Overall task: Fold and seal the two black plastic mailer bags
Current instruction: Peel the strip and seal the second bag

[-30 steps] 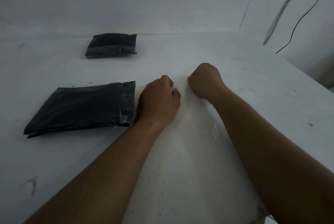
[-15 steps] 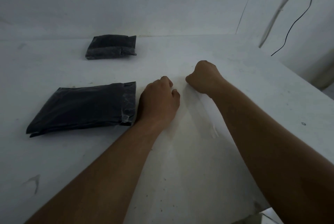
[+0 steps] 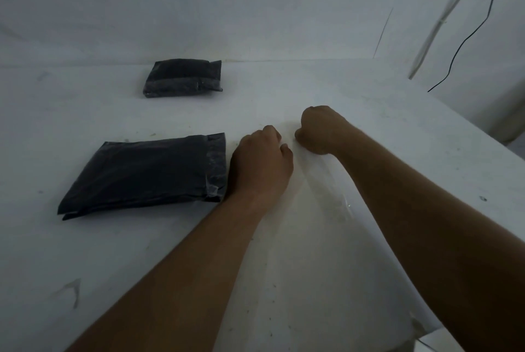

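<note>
1. Near black mailer bag (image 3: 142, 175): flat on the table (image 3: 85, 113), left of centre. Long axis runs L–R, slightly skewed; folded, glossy end points right, just beside the left hand (image 3: 260, 162).
2. Far black mailer bag (image 3: 183, 77): smaller in view, at the table's back edge. Long axis L–R, flap band along its near side.
3. Left hand: fingers curled to a fist, knuckles up, nothing seen in grip.
4. Right hand (image 3: 321, 130): same (fist, resting on the white sheet (image 3: 312, 252)).
5. Surface & room: white table, scuffed; white wall (image 3: 227, 5); black cable (image 3: 468, 36) hanging at right.
6. Vs. 1 s ago: bags and fists unchanged in place.
</note>
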Tool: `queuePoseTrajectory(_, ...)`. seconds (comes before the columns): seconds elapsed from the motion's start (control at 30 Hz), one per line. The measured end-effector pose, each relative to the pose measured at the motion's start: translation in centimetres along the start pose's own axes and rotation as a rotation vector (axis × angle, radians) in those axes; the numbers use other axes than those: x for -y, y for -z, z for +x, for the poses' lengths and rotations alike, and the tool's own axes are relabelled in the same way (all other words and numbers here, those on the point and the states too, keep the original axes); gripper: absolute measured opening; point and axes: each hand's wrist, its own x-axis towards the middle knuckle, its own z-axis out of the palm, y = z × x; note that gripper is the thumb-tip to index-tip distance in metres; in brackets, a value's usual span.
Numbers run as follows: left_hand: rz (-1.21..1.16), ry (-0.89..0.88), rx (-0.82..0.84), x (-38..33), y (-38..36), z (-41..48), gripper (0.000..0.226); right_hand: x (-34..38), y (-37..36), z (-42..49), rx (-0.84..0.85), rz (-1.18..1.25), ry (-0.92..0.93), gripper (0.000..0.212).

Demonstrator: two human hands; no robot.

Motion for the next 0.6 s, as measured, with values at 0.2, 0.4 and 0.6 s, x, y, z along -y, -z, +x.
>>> queuePoseTrajectory(0.2, 0.003, -0.002, 0.004, 0.0, 0.1, 0.0, 0.024, -0.2, 0.5, -0.3, 0.037, -0.021, 0.029, 0.042)
queuePoseTrajectory(0.4, -0.004, 0.004, 0.015, 0.0, 0.0, 0.3, 0.025, -0.9, 0.9, -0.4, 0.003, 0.125, 0.044, 0.045)
queuePoseTrajectory(0.6, -0.006, -0.014, 0.005, 0.2, -0.4, 0.3, 0.026, -3.4, 1.0, -4.1, -0.082, 0.594, -0.023, 0.016)
